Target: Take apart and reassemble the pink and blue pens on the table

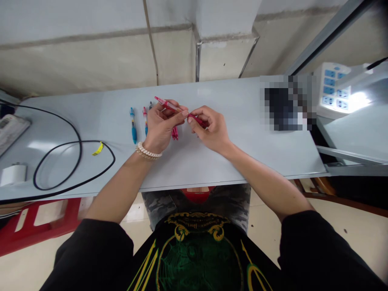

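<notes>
Above the table, my left hand [162, 125] is closed on the clear and red barrel of a pen [168, 105], which slants down to the right. Close beside it, my right hand [210, 128] pinches a dark pink pen part [197, 120] near the pen's lower end. Whether the two pieces are joined is hidden by the fingertips. A blue pen [133, 126] lies left of my left hand, and a pink and blue pen [145, 117] lies partly under that hand. Pink pen ends [175, 133] show beneath my hands.
A black cable [80, 141] with a yellow tag loops over the table [188, 178] at the left, near a white adapter [13, 175]. A blurred dark object [280, 107] lies at the right, before a white power strip [333, 89]. A wall stands behind.
</notes>
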Motion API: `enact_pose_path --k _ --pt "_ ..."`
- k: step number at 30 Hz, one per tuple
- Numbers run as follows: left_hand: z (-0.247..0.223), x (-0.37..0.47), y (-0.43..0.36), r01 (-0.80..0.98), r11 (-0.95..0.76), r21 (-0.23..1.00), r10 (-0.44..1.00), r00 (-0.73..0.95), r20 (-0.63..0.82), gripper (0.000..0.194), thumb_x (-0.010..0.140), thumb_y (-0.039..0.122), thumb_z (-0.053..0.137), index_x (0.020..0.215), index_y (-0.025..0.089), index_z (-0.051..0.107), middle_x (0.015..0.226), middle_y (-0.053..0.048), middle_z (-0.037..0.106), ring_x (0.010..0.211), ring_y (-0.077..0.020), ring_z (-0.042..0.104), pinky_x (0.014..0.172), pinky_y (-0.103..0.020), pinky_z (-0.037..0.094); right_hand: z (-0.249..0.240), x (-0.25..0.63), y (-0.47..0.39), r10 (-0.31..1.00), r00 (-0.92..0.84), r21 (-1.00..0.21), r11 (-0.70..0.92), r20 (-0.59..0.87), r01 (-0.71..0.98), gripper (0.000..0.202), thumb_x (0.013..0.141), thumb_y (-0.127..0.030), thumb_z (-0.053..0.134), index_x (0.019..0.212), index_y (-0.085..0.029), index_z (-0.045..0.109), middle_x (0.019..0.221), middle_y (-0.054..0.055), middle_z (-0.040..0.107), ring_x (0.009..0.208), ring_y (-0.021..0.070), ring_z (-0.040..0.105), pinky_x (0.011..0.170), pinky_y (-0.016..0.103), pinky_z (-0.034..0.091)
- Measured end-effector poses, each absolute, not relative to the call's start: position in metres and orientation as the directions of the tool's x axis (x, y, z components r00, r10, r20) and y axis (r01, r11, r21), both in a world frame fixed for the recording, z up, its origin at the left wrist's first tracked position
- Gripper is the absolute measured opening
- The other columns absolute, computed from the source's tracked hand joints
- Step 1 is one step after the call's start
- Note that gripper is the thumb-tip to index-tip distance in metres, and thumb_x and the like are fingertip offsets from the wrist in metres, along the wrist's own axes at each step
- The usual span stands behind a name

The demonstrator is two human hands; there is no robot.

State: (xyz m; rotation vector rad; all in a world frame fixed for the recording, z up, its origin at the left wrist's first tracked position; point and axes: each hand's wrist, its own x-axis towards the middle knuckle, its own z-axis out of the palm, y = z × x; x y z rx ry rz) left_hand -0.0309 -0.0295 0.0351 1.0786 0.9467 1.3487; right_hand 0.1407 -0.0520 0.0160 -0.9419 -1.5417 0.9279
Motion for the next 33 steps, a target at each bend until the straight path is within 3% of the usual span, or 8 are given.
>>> enact_pose_path --k 12,24,30,33 --pt "0.032 -0.032 -0.028 -0.267 -0.087 0.960 0.994 0.048 0.103 0.042 0.069 0.032 0.104 0.092 0.025 0.070 0.093 0.000 0.082 0.085 -0.0171 0.078 0.073 -0.029 0.064 0.019 0.140 -0.054 0.920 -0.135 -0.918 0.382 0.367 0.106 0.054 0.099 -0.078 0.066 0.096 -0.025 0.062 0.067 -0.004 0.062 0.058 0.0112 0.055 0.056 0.028 0.046" --pt "0.031 -0.032 -0.026 -0.297 -0.072 0.952 0.993 0.064 0.095 0.038 0.069 0.028 0.104 0.088 0.025 0.072 0.086 0.003 0.077 0.072 -0.0127 0.071 0.067 -0.027 0.060 0.013 0.140 -0.054 0.924 -0.156 -0.916 0.372 0.350 0.152 0.050 0.104 -0.075 0.062 0.096 -0.025 0.063 0.070 -0.003 0.059 0.064 0.0129 0.058 0.060 0.029 0.050" --pt "0.027 -0.034 -0.025 -0.259 -0.053 0.964 0.996 0.062 0.071 0.040 0.074 0.031 0.105 0.093 0.025 0.070 0.090 0.001 0.076 0.091 -0.0198 0.078 0.077 -0.033 0.062 0.011 0.139 -0.053 0.923 -0.157 -0.914 0.375 0.352 0.156 0.045 0.106 -0.069 0.063 0.095 -0.026 0.060 0.070 -0.004 0.059 0.061 0.0122 0.054 0.058 0.030 0.046" --pt "0.023 -0.035 -0.023 -0.274 -0.089 0.958 0.990 0.078 0.114 0.042 0.071 0.035 0.106 0.092 0.027 0.071 0.090 0.003 0.077 0.084 -0.0168 0.076 0.074 -0.032 0.063 0.012 0.139 -0.053 0.923 -0.155 -0.912 0.376 0.353 0.162 0.044 0.106 -0.068 0.064 0.095 -0.026 0.059 0.070 -0.004 0.059 0.061 0.0121 0.054 0.058 0.029 0.045"
